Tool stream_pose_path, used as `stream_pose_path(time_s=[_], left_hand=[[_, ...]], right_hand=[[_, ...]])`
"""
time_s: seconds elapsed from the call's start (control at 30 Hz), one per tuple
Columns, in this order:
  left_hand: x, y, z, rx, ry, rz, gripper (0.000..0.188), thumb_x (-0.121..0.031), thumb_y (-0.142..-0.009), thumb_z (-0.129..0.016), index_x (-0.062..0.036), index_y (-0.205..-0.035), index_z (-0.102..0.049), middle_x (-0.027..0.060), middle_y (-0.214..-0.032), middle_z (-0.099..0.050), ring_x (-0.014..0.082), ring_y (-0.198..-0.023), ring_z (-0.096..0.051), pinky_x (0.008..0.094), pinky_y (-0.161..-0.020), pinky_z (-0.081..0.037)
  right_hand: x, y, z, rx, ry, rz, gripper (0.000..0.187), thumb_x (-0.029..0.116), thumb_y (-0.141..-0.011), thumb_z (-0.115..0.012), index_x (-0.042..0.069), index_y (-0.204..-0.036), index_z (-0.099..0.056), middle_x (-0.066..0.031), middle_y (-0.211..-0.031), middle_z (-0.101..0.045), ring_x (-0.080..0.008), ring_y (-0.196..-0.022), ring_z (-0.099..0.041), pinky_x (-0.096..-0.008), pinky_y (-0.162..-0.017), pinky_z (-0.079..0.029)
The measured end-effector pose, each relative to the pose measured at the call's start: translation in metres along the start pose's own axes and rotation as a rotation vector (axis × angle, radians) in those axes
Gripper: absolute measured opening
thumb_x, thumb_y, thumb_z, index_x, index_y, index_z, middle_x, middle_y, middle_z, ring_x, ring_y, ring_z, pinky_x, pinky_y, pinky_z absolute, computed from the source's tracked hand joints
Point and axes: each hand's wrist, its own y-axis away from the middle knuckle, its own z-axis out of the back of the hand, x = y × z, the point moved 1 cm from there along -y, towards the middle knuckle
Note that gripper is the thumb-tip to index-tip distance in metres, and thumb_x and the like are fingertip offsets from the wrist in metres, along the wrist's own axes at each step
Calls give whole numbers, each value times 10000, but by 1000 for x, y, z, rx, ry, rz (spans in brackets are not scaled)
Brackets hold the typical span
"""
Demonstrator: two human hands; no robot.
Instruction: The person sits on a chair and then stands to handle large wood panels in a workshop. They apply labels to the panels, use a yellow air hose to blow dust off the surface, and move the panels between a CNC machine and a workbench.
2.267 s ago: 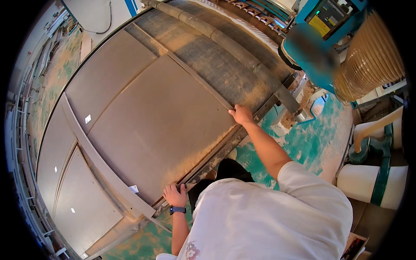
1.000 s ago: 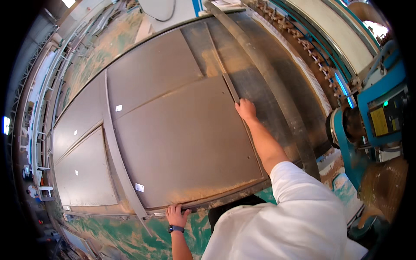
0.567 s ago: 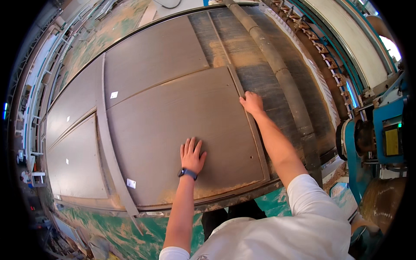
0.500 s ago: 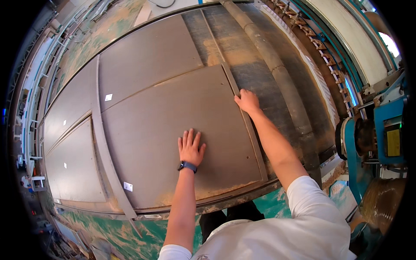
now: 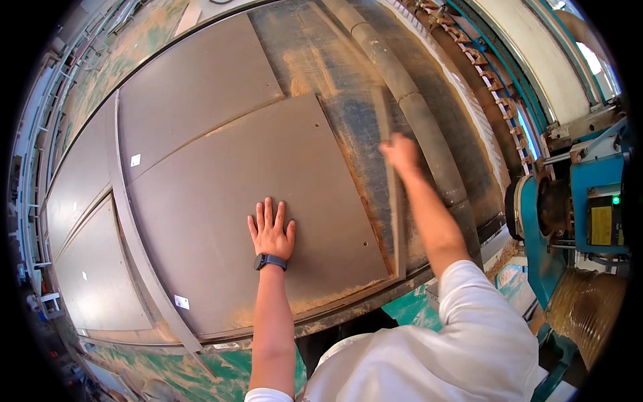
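A large grey board (image 5: 221,194) lies flat on a dusty worktable (image 5: 348,134). My left hand (image 5: 271,231) rests palm down on the board with fingers spread; a dark watch sits on that wrist. My right hand (image 5: 400,153), blurred by motion, is closed on a narrow grey strip (image 5: 397,228). The strip runs alongside the board's right edge and sits apart from it, with bare sawdust-streaked table between them.
More grey panels lie at the back (image 5: 194,80) and at the left (image 5: 100,281), divided by a long grey rail (image 5: 134,234). A thick grey hose (image 5: 415,114) crosses the table. A teal machine (image 5: 596,201) and a ribbed duct (image 5: 589,315) stand at the right.
My right hand has moved right and away from the board's edge, taking the narrow strip with it. My left hand stays flat on the board.
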Motion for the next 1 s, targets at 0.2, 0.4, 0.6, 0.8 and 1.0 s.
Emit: stream_pose_path(time_s=[0.2,0.4,0.6,0.8,1.0], left_hand=[[-6,0,-18,-49,13,-38,540,-391,-911,-490,-187,-1408,-432,93,-1519,-303,301,-1413,-237,526,-1144,-142],[-3,3,-30,-95,-57,-46,519,-400,-927,-487,-186,-1398,-440,76,-1506,-330,285,-1404,-263,510,-1143,-156],[6,24,-30,-88,53,-140,506,-337,-898,-564,-152,-1361,-478,99,-1480,-363,296,-1379,-304,481,-1126,-223],[-22,132,20,240,287,-154,454,-277,-828,-662,-91,-1234,-579,133,-1310,-536,335,-1159,-530,455,-942,-441],[-63,229,113,436,85,-108,344,-198,-712,-731,-133,-1039,-646,41,-1018,-617,265,-1007,-576,419,-813,-461]], right_hand=[[-16,25,-30,-361,189,116,536,441,-830,-616,26,-1164,-552,-186,-1102,-604,-375,-1072,-548,-484,-886,-453],[-31,142,-26,-109,274,-28,689,456,-813,-653,85,-1355,-445,-138,-1389,-398,-325,-1322,-325,-512,-1042,-313],[-76,157,-5,-139,96,25,610,269,-827,-614,8,-1351,-442,-191,-1311,-485,-353,-1214,-473,-437,-1008,-401],[-60,163,30,2,-496,-107,642,122,-808,-578,26,-1411,-377,-164,-1052,-620,-250,-789,-621,-359,-716,-512],[-49,188,36,185,-1053,-87,537,31,-835,-543,11,-1358,-422,-43,-881,-552,-116,-541,-497,-271,-512,-406]])
